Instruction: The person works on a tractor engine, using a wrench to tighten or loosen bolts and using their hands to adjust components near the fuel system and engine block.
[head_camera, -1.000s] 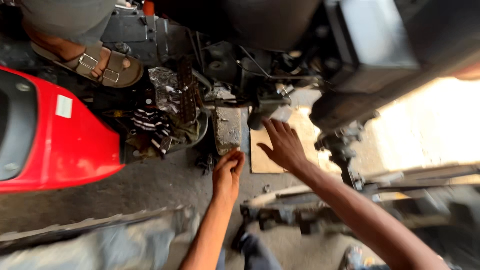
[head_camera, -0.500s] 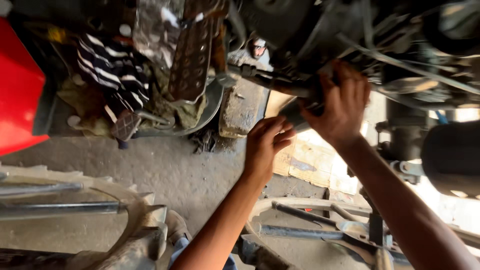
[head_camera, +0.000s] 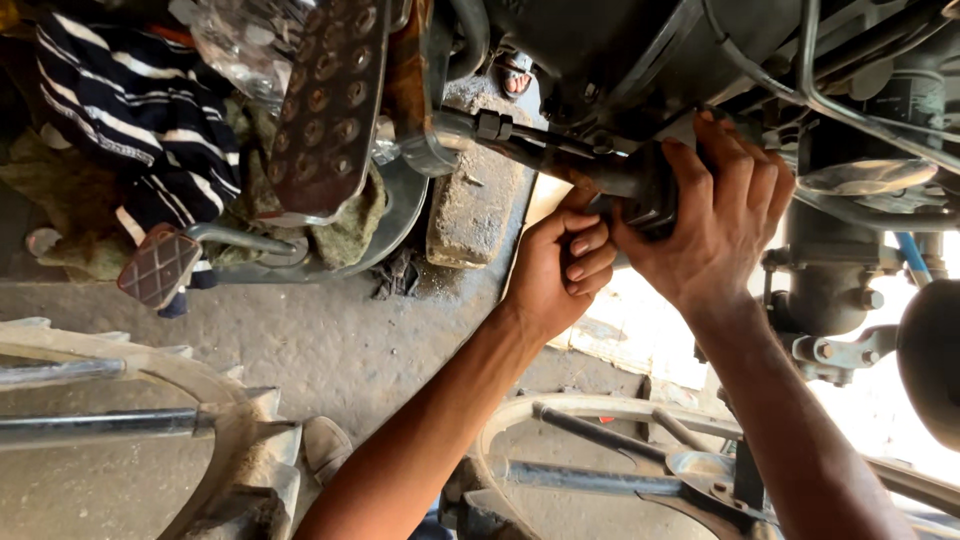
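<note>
Hands (head_camera: 640, 240) around dark ribbed boot (head_camera: 640, 185) on greasy shaft (head_camera: 545, 150).

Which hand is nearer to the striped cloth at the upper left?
Left. The left hand grips the dark shaft on the side facing the striped cloth; the right hand clasps it farther right.

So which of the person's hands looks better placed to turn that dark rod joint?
Probably the right hand: its fingers wrap over the dark rod joint. The left hand is curled just below, touching it only at the thumb side.
</note>
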